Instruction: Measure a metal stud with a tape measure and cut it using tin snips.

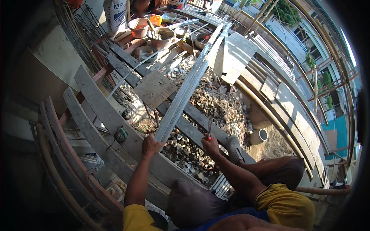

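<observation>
My left hand point(151, 146) is closed round the near end of a long galvanized metal channel point(187, 89). The channel slants away to the far right, crossing over wooden planks. In my right hand point(210, 145) are red-handled snips point(209, 131), their slim dark blades pointing up and away from me. They are held a short way right of the channel, apart from it. My shoe point(234, 149) rests on a plank just right of that hand. A green power tool point(121, 134) lies on a plank left of my left hand.
Grey scaffold planks point(106, 104) run over a drop with rubble point(219, 107) below. A square plywood piece point(155, 89) lies left of the channel. Mortar buckets point(161, 37) and a white sack point(115, 17) stand at the back, near another person. Bamboo poles point(269, 111) border the right.
</observation>
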Tool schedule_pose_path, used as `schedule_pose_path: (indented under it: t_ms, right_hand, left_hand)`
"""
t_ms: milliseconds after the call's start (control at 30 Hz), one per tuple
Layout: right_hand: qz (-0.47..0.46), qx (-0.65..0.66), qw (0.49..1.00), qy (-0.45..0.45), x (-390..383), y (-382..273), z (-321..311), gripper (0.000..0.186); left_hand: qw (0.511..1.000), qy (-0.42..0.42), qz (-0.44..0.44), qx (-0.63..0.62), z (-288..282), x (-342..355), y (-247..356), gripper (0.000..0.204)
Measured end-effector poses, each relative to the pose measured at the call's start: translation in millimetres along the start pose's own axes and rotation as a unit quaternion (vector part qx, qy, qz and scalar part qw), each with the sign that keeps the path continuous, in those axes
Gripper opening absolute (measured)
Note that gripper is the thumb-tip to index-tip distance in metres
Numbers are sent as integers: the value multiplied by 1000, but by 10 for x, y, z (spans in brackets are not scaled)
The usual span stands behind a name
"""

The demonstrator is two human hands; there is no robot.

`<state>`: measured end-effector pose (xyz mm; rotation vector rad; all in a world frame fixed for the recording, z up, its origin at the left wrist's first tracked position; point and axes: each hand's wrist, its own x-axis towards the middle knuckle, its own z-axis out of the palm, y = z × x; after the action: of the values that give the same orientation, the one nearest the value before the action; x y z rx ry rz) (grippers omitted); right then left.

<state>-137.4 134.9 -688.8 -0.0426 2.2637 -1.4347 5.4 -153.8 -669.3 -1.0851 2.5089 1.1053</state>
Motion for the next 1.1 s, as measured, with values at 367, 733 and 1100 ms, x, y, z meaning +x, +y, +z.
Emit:
schedule_pose_path:
  t_ms: [367, 733, 1100]
  right_hand:
    - [-59, 398, 899, -175, 906, -1516, 112, 54]
    - [135, 378, 813, -423, 123, -1326, 997, 37]
    - [198, 201, 805, -522, -1499, -1230, 1620, 29]
  left_hand:
    - [986, 135, -93, -15, -7, -3657, -1556, 41]
    - [904, -65, -422, 5, 853, -5713, -1190, 81]
    - [926, 109, -196, -304, 1306, -4030, -215, 81]
